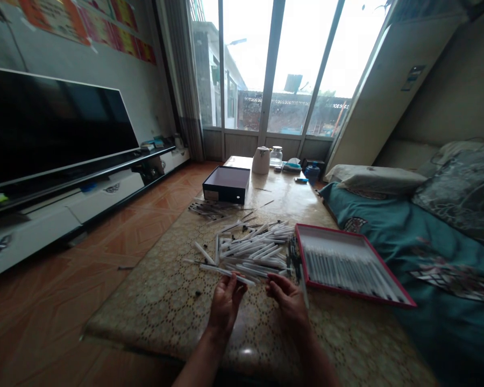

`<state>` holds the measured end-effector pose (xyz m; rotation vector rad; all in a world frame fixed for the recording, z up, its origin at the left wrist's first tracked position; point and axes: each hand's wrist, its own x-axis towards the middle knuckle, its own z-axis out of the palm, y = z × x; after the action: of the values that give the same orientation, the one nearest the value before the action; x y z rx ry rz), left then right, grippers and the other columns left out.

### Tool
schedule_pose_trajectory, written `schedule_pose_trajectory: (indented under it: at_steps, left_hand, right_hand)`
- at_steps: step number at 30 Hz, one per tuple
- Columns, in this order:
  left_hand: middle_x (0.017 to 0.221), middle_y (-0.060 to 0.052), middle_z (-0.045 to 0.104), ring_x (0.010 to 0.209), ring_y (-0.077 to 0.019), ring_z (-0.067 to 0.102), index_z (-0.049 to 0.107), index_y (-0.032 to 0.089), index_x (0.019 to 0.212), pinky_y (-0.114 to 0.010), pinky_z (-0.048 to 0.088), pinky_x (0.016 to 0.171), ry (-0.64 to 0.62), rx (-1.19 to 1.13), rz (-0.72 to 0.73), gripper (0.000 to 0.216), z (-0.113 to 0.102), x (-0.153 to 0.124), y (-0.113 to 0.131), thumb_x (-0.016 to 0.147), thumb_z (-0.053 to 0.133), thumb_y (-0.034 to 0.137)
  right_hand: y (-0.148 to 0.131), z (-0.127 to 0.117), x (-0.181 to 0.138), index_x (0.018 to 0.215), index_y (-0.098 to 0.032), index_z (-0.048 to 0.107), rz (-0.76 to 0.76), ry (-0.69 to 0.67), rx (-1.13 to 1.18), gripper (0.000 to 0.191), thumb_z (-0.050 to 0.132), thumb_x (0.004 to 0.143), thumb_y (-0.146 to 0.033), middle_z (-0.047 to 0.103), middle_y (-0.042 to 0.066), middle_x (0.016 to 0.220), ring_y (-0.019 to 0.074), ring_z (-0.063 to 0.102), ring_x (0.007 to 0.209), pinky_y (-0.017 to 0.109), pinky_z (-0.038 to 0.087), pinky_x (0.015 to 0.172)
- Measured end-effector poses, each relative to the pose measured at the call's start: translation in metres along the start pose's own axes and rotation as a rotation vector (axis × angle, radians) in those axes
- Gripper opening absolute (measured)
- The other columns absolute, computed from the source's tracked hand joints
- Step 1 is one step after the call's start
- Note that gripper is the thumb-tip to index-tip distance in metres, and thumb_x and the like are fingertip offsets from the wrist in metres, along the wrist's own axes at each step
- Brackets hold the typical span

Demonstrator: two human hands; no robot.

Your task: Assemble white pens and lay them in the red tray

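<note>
In the head view my left hand (225,302) is closed round a white pen barrel (246,280), which lies nearly level and points right. A short gap to its right, my right hand (289,302) is pinched; a small dark tip shows at its fingertips, too small to name. Just beyond both hands spreads a loose pile of white pen barrels (262,247), with small black caps among them. Thin dark-tipped sticks like pen refills (210,208) lie farther back on the left. Right of my right hand, a red-rimmed shallow box (363,295) holds a row of assembled-looking pens (347,269).
The patterned table (145,306) carries a dark open box (225,195), a pale kettle (261,161), a glass jar (276,156) and a tissue pack (292,165). A bed or sofa with a teal cover (371,212) borders the right side; a television (56,129) stands left.
</note>
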<state>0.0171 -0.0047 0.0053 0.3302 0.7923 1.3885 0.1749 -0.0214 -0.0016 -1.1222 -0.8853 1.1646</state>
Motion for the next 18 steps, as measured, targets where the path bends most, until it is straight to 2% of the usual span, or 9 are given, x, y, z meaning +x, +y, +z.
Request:
schedule_pose_trajectory:
  at_steps: [5, 7, 11, 14, 18]
  left_hand:
    - [0.076, -0.003, 0.067, 0.068, -0.0119, 0.064, 0.063, 0.015, 0.080, -0.023, 0.052, 0.065, -0.014, 0.036, 0.049, 0.026, 0.000, 0.000, -0.002, 0.062, 0.076, 0.028]
    - [0.077, -0.004, 0.068, 0.069, -0.0127, 0.064, 0.063, 0.015, 0.080, -0.024, 0.052, 0.067, -0.030, 0.047, 0.061, 0.025, 0.000, 0.001, -0.003, 0.063, 0.075, 0.028]
    - [0.078, -0.004, 0.068, 0.070, -0.0134, 0.064, 0.064, 0.014, 0.080, -0.026, 0.052, 0.069, -0.049, 0.071, 0.075, 0.025, -0.001, 0.001, -0.005, 0.063, 0.075, 0.029]
    - [0.077, -0.004, 0.068, 0.071, -0.0143, 0.065, 0.064, 0.013, 0.079, -0.027, 0.052, 0.070, -0.059, 0.094, 0.078, 0.025, -0.001, 0.001, -0.005, 0.063, 0.075, 0.028]
    - [0.076, -0.004, 0.069, 0.071, -0.0150, 0.065, 0.064, 0.014, 0.080, -0.028, 0.051, 0.071, -0.074, 0.114, 0.085, 0.025, 0.000, 0.001, -0.006, 0.063, 0.075, 0.028]
  right_hand:
    - [-0.002, 0.006, -0.003, 0.089, -0.017, 0.062, -0.173, 0.020, -0.180, 0.028, 0.067, 0.071, -0.038, 0.064, 0.005, 0.080, 0.0174, 0.059, 0.074, 0.028, 0.048, 0.067]
    - [0.001, 0.007, -0.004, 0.088, -0.017, 0.060, -0.225, 0.029, -0.241, 0.022, 0.061, 0.076, -0.036, 0.063, 0.003, 0.077, 0.0153, 0.058, 0.070, 0.026, 0.047, 0.066]
    - [0.001, 0.012, -0.010, 0.092, -0.018, 0.058, -0.264, -0.018, -0.328, 0.018, 0.053, 0.082, -0.033, 0.060, 0.001, 0.073, 0.0128, 0.055, 0.062, 0.023, 0.045, 0.060]
    - [-0.003, 0.014, -0.014, 0.087, -0.018, 0.059, -0.296, -0.048, -0.397, 0.015, 0.055, 0.081, -0.032, 0.061, 0.001, 0.074, 0.0142, 0.057, 0.067, 0.024, 0.045, 0.063]
    - [-0.004, 0.014, -0.015, 0.085, -0.018, 0.059, -0.304, -0.059, -0.379, 0.015, 0.058, 0.079, -0.031, 0.062, 0.002, 0.074, 0.0148, 0.058, 0.068, 0.024, 0.046, 0.064]
